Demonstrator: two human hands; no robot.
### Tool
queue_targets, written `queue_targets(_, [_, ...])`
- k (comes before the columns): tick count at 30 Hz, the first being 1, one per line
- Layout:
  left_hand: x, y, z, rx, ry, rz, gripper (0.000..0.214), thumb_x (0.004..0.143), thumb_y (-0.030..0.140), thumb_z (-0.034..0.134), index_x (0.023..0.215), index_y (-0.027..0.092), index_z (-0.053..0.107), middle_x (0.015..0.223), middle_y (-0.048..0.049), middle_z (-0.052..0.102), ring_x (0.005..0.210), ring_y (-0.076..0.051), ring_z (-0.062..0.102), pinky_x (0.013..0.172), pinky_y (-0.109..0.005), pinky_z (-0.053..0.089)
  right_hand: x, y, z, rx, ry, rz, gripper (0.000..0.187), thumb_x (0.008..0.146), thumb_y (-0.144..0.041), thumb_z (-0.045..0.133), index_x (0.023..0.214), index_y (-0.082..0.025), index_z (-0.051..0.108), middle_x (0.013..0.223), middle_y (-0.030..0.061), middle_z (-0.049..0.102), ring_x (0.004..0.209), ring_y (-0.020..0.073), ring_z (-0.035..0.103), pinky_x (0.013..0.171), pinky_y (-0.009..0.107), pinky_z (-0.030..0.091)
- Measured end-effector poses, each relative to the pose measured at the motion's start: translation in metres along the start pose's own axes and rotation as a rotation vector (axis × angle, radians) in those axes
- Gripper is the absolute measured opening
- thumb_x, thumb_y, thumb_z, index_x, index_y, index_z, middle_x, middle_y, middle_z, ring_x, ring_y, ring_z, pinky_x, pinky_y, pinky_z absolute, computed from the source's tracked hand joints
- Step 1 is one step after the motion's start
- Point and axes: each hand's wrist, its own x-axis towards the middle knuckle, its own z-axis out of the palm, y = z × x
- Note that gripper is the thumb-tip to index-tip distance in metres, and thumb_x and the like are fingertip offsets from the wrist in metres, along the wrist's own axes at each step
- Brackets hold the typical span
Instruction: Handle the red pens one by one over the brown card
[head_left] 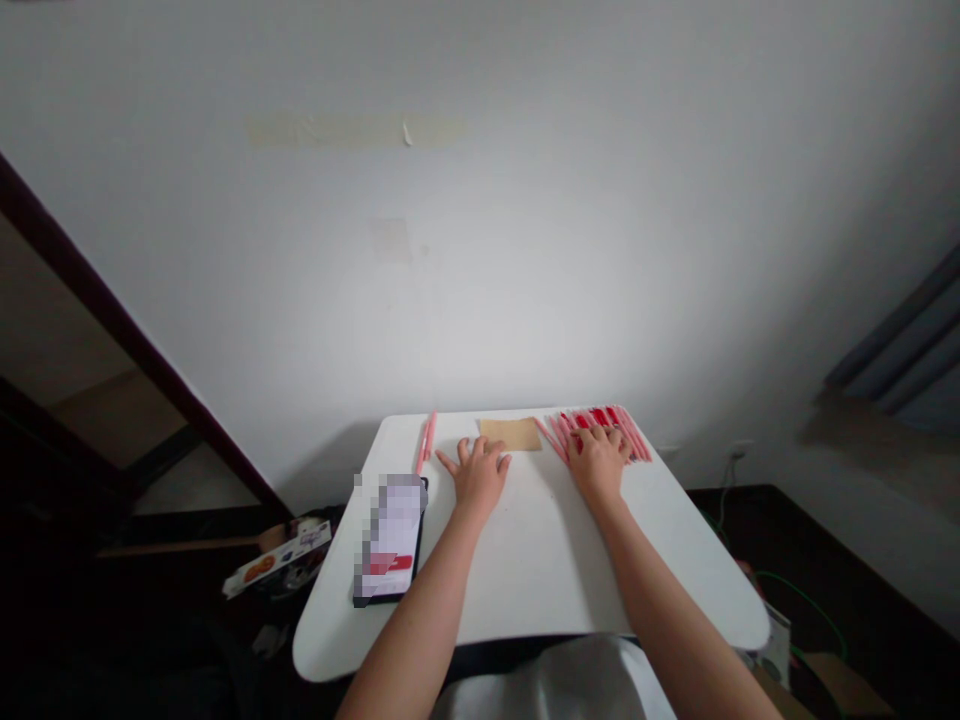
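Observation:
My left hand (pixel 480 475) lies flat on the white table (pixel 540 560), fingers spread, holding nothing. A brown paper piece (pixel 511 433) sits just beyond its fingertips. Two pink sticks (pixel 426 440) lie to the left of that hand. My right hand (pixel 598 460) rests palm down with its fingers on a row of several pink and red sticks (pixel 611 422) at the table's far right. The fingers are stretched out over the sticks.
A phone (pixel 391 540) with a lit screen lies on the table's left side. A printed box (pixel 277 560) sits on the dark floor to the left. A white wall stands right behind the table. Cables (pixel 780 585) lie on the floor at right.

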Motion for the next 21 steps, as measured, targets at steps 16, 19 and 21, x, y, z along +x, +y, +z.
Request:
queue_targets(16, [0.011, -0.015, -0.005, 0.230, 0.148, -0.232, 0.046, 0.089, 0.035, 0.045, 0.131, 0.020, 0.055, 0.145, -0.0148, 0.043, 0.135, -0.036, 0.034, 0.110, -0.060, 0.025, -0.002, -0.002, -0.003, 0.032, -0.024, -0.005, 0.024, 0.089, -0.031, 0.051, 0.093, -0.022, 0.072, 0.104, 0.0087, 0.068, 0.104, 0.0287, 0.045, 0.087, 0.041, 0.027])
queue_targets(19, [0.012, -0.016, -0.002, 0.261, 0.109, -0.290, 0.050, 0.089, 0.039, 0.044, 0.134, 0.018, 0.052, 0.147, -0.0179, 0.041, 0.136, -0.038, 0.033, 0.111, -0.062, 0.022, -0.002, -0.001, -0.003, 0.034, -0.025, -0.016, 0.024, 0.089, -0.031, 0.051, 0.093, -0.022, 0.072, 0.105, 0.0092, 0.067, 0.106, 0.0286, 0.045, 0.087, 0.041, 0.027])
queue_targets(21, [0.012, -0.016, -0.002, 0.277, 0.091, -0.307, 0.052, 0.089, 0.041, 0.044, 0.134, 0.018, 0.052, 0.147, -0.0195, 0.040, 0.136, -0.039, 0.034, 0.111, -0.062, 0.022, -0.002, -0.001, -0.004, 0.037, -0.026, -0.014, 0.023, 0.088, -0.030, 0.051, 0.093, -0.022, 0.072, 0.106, 0.0094, 0.067, 0.106, 0.0287, 0.044, 0.087, 0.041, 0.027])
